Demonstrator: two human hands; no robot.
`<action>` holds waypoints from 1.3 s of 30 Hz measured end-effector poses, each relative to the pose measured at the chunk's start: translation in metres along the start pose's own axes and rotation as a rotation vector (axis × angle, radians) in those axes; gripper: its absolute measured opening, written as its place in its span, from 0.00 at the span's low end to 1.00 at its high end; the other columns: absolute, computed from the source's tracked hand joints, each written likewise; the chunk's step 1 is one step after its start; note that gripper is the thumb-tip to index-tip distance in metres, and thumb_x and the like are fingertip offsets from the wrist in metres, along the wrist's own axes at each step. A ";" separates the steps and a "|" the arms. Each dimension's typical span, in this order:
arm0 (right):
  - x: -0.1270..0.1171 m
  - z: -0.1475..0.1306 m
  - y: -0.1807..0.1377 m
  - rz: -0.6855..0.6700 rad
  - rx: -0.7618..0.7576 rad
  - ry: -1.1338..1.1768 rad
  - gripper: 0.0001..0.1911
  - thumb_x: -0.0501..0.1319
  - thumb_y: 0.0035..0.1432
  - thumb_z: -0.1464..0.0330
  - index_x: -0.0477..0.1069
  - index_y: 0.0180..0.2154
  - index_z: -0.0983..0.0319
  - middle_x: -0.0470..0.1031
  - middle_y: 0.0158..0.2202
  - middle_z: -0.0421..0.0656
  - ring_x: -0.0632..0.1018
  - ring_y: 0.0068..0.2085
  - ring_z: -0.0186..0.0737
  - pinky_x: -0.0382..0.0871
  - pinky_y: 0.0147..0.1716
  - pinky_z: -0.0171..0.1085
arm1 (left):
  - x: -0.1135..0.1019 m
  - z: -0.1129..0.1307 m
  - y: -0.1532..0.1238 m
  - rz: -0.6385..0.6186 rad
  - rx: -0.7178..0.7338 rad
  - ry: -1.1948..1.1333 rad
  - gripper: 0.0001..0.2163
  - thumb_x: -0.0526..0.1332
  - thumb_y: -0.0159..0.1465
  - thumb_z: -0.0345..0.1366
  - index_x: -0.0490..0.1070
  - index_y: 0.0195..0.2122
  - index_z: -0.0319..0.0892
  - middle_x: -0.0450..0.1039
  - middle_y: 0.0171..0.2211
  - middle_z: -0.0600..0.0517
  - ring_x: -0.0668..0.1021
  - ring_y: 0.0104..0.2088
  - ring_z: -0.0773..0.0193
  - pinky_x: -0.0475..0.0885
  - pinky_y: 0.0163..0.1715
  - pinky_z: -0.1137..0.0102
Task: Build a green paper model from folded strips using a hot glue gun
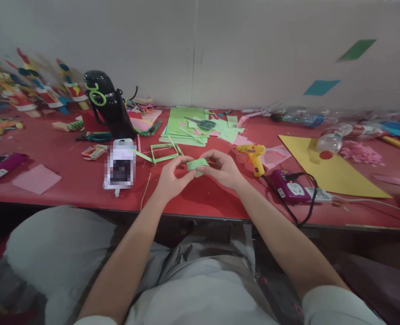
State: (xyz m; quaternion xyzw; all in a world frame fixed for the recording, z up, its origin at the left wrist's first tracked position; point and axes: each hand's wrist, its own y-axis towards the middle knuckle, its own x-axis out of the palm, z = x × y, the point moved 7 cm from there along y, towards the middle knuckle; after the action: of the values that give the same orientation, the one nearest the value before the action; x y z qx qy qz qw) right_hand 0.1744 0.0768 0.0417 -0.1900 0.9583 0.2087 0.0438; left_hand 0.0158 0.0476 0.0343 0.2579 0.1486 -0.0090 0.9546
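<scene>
Two bare hands hold a small pleated green paper over a red table (203, 203), to the left of a yellow glue gun (254, 155), the landmark for every place here. Well to the left of the glue gun and farther back stands a black bottle (107, 101) with a bright green ring on its front; its dark walls hide whatever is inside. To the right of the glue gun, a clear plastic bottle (330, 142) with a red end rests on a yellow sheet (348, 178); its contents cannot be made out. Both forearms reach forward from the lower corners and draw together left of the glue gun. The left hand (172, 178) grasps one end of the pleated green paper (198, 164) between thumb and fingers, and the right hand (224, 169), nearer the glue gun, grasps the other end the same way, its wrist bent slightly inward. Farther left of the glue gun, beyond the left hand's fingers, lies a frame of green strips (162, 146). Behind the glue gun and to its left, green scissors (204, 124) lie on paper.
</scene>
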 end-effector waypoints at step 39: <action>0.004 -0.011 -0.004 -0.003 -0.138 -0.133 0.15 0.71 0.52 0.54 0.80 0.35 0.58 0.78 0.34 0.43 0.77 0.36 0.40 0.73 0.41 0.42 | -0.004 0.022 -0.006 0.036 0.243 0.318 0.04 0.59 0.64 0.33 0.73 0.38 0.43 0.78 0.37 0.48 0.79 0.39 0.58 0.74 0.42 0.65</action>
State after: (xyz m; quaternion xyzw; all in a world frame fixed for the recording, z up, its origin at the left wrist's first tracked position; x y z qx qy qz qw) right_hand 0.1719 0.0674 0.0490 -0.1798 0.9363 0.2865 0.0942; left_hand 0.0180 0.0314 0.0505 0.3721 0.2906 0.0310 0.8810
